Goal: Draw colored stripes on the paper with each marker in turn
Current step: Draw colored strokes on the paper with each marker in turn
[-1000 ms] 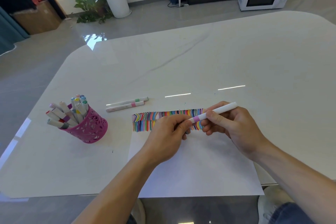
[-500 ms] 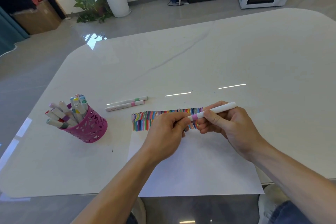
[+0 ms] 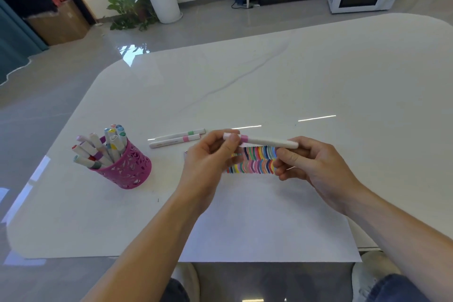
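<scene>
head view: a rounded white table stretches wide toward 12 and 2 o'clock of the hands, its curved far edge meeting grey floor. the paper lies at 6 o'clock, its near edge reaching just past the table's near rim. both hands are raised over the sheet, sharing one marker held almost level above the band of coloured stripes along the paper's far edge. the left hand pinches the marker's pink-banded end between thumb and fingertips; the right hand curls round the other end. at 9 o'clock, well apart from the sheet, a pink openwork holder stands upright, its stored markers fanning out toward 10 o'clock. two loose markers lie side by side on the table between the holder and the hands.
</scene>
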Demonstrator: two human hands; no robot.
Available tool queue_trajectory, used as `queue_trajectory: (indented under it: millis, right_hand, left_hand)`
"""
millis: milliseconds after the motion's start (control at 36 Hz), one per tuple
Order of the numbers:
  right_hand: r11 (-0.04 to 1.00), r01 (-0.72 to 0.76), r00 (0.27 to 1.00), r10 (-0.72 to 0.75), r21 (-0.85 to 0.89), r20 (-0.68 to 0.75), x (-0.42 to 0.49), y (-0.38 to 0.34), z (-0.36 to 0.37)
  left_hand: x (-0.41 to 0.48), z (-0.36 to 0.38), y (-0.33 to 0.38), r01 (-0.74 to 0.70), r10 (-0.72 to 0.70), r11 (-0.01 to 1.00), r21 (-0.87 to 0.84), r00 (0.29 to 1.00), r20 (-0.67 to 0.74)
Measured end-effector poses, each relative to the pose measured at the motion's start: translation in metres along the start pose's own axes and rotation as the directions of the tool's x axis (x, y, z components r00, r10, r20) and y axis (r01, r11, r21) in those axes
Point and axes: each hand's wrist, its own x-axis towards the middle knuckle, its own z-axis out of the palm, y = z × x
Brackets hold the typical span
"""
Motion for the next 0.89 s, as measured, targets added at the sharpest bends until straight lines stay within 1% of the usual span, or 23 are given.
queue_trajectory:
  millis: [56, 111, 194, 278, 361, 444, 556, 611, 722, 889]
  right_hand:
    - [0.999, -0.023, 1.000, 0.023, -0.026, 0.010, -0.001, 0.002, 0.002]
    - [0.998, -0.045, 0.999, 0.046, -0.037, 0.020, -0.002, 0.002, 0.004]
    - [0.993, -0.054, 0.997, 0.060, -0.104, 0.055, -0.003, 0.004, 0.008]
    - [0.983, -0.054, 0.994, 0.070, -0.178, 0.089, -0.005, 0.007, 0.012]
    - [0.961, -0.024, 0.989, 0.063, -0.275, 0.135, -0.005, 0.011, 0.017]
    - [0.939, -0.008, 0.982, 0.071, -0.343, 0.173, -0.006, 0.014, 0.021]
    - [0.914, 0.007, 0.973, 0.087, -0.405, 0.214, -0.006, 0.018, 0.028]
    - [0.907, 0.015, 0.972, 0.086, -0.421, 0.220, -0.006, 0.018, 0.030]
    - [0.908, 0.016, 0.975, 0.079, -0.419, 0.209, -0.005, 0.017, 0.033]
    - [0.914, 0.013, 0.975, 0.078, -0.405, 0.207, -0.006, 0.015, 0.035]
  left_hand:
    - [0.001, -0.004, 0.005, -0.015, 0.011, 0.997, -0.078, 0.999, -0.044]
    - [0.001, -0.010, 0.009, -0.042, 0.034, 0.994, -0.101, 0.997, -0.074]
    - [0.001, -0.016, 0.017, -0.099, 0.088, 0.991, -0.086, 0.988, -0.124]
    - [-0.001, -0.023, 0.026, -0.175, 0.158, 0.983, -0.063, 0.966, -0.205]
    - [-0.002, -0.033, 0.032, -0.264, 0.267, 0.963, 0.048, 0.925, -0.272]
    - [-0.005, -0.043, 0.037, -0.333, 0.386, 0.919, 0.212, 0.870, -0.305]
    - [-0.012, -0.054, 0.045, -0.403, 0.565, 0.789, 0.464, 0.773, -0.290]
    - [-0.016, -0.059, 0.050, -0.413, 0.625, 0.722, 0.554, 0.734, -0.267]
    - [-0.022, -0.075, 0.059, -0.397, 0.666, 0.680, 0.616, 0.687, -0.291]
    - [-0.030, -0.108, 0.067, -0.347, 0.677, 0.697, 0.628, 0.606, -0.417]
